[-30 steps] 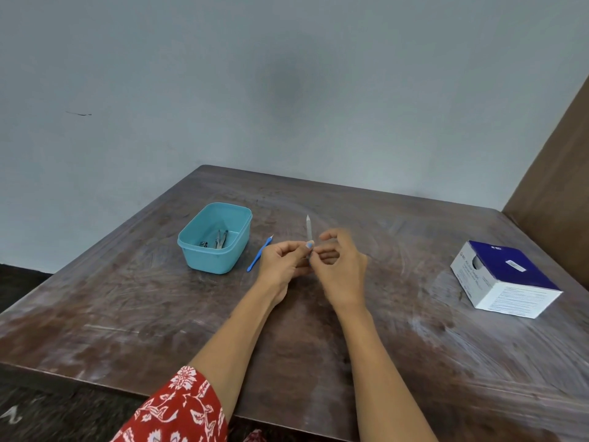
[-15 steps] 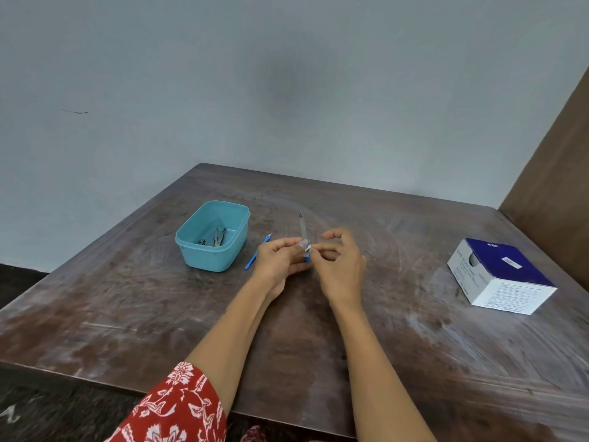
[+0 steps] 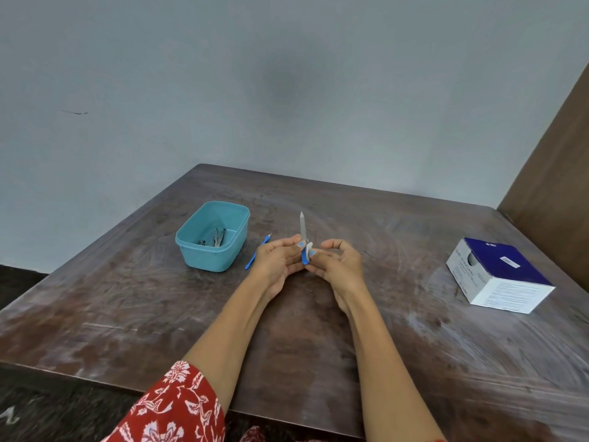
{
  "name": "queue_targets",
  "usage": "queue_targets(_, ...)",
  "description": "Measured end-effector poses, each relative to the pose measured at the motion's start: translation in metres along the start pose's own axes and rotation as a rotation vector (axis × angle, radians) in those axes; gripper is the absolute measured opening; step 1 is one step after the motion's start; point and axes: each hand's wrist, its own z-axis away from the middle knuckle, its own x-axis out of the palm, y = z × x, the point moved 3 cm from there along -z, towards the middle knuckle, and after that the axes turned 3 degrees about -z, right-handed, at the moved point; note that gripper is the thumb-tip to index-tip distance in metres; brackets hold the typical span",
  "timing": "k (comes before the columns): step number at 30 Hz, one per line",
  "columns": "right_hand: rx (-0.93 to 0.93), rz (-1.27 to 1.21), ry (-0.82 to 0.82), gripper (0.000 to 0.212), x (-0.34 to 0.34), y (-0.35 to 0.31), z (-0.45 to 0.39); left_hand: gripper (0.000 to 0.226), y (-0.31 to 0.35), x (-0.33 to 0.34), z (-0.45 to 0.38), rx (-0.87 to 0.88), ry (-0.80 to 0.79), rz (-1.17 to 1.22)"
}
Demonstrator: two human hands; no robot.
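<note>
Teal tub (image 3: 207, 255): it sat on the table (image 3: 127, 314) to the left of both hands, well apart from them, with small metal tools (image 3: 218, 237) lying in its bottom.
Blue stick (image 3: 256, 255): it lay flat on the wood between the tub and the left wrist, untouched.
Left hand (image 3: 277, 261): its fingers and thumb were curled round the lower part of the nail file (image 3: 302, 228), gripping it just above the tabletop.
Nail file: it stood nearly upright between the two hands, its long axis running up and away from the person. The pale pointed blade rose clear of the fingers and the blue handle end showed below them.
White wad (image 3: 308, 247): a small pale scrap sat where blade met handle, right at the fingertips. What it was could not be made out.
Right hand (image 3: 341, 266): its curled fingers appeared to pinch the wad against the file from the right.
Key relation: both hands met at the file's base and the whole blade lay above them, so any stroke along it would have to run upward. The right hand seemed the one free to make it.
Box (image 3: 500, 275): the blue-and-white carton rested far to the right, out of play.
Change: half a second earlier the handle was buried in the fingers. Now its blue end and the wad showed, and the blade stood straighter.
</note>
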Motion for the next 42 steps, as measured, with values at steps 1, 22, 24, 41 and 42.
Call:
queue_targets(1, 0.003, -0.001, -0.008, 0.024, 0.0001, -0.0005, 0.0002, 0.01, 0.0, 0.0, -0.0001, -0.002, -0.001, 0.0)
queue_targets(22, -0.007, 0.101, -0.075, 0.031, -0.0009, -0.0022, -0.0003, 0.014, 0.0011, 0.0001, 0.0004, -0.013, 0.001, 0.02)
queue_targets(24, -0.004, 0.133, -0.075, 0.031, -0.0011, -0.0014, -0.0001, 0.012, 0.0007, 0.0001, 0.0001, -0.012, 0.002, 0.027)
queue_targets(41, -0.131, 0.196, 0.003, 0.036, 0.0007, -0.0074, 0.0007, 0.008, -0.0005, 0.0022, 0.0004, 0.018, 0.005, -0.005)
queue_targets(42, -0.13, 0.2, 0.001, 0.036, 0.001, -0.0073, 0.001, 0.008, -0.0005, 0.0023, 0.0007, 0.02, 0.004, -0.009)
